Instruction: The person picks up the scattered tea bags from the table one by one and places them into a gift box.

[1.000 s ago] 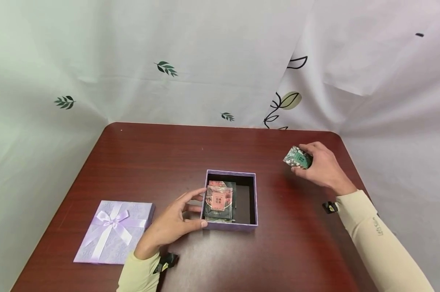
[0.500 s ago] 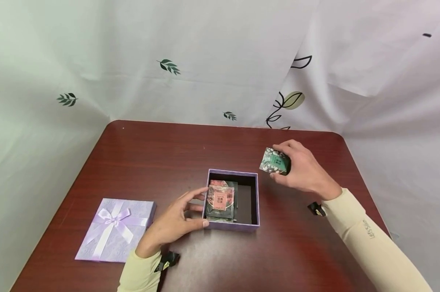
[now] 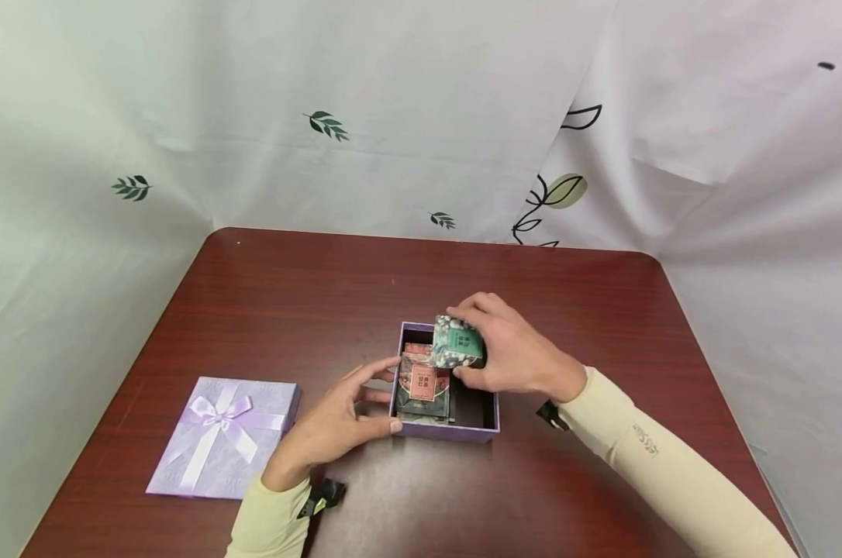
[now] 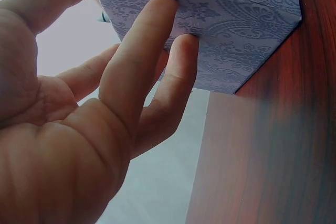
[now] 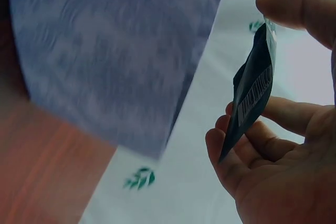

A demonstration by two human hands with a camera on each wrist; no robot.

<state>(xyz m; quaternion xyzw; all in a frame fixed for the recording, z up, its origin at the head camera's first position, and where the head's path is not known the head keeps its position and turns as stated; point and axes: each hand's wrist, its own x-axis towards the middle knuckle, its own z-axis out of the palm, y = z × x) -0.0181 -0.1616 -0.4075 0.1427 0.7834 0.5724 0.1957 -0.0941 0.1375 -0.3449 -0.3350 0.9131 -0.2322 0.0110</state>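
An open-topped purple patterned gift box (image 3: 449, 434) stands mid-table with several flat tea sachets inside; a red-labelled sachet (image 3: 422, 386) lies on top at the left. My left hand (image 3: 330, 434) rests against the box's left wall, fingers spread, thumb at the front left corner. In the left wrist view, fingertips (image 4: 184, 43) touch the patterned wall (image 4: 236, 40). A green-labelled tea sachet (image 3: 456, 342) is pinched by my right hand (image 3: 519, 353) over the back of the box. The right wrist view shows the sachet's dark back (image 5: 252, 90) with a barcode, thumb on one edge and fingers on the other.
Left of the box lies a lilac lid (image 3: 229, 457) with a ribbon bow, close to the left wrist. The reddish-brown table (image 3: 302, 271) has rounded back corners. White cloth (image 3: 393, 93) with leaf prints hangs behind and at both sides.
My right hand has carried the green-labelled sachet leftward from the table's right side to above the box. My left hand has stayed at the box's left wall.
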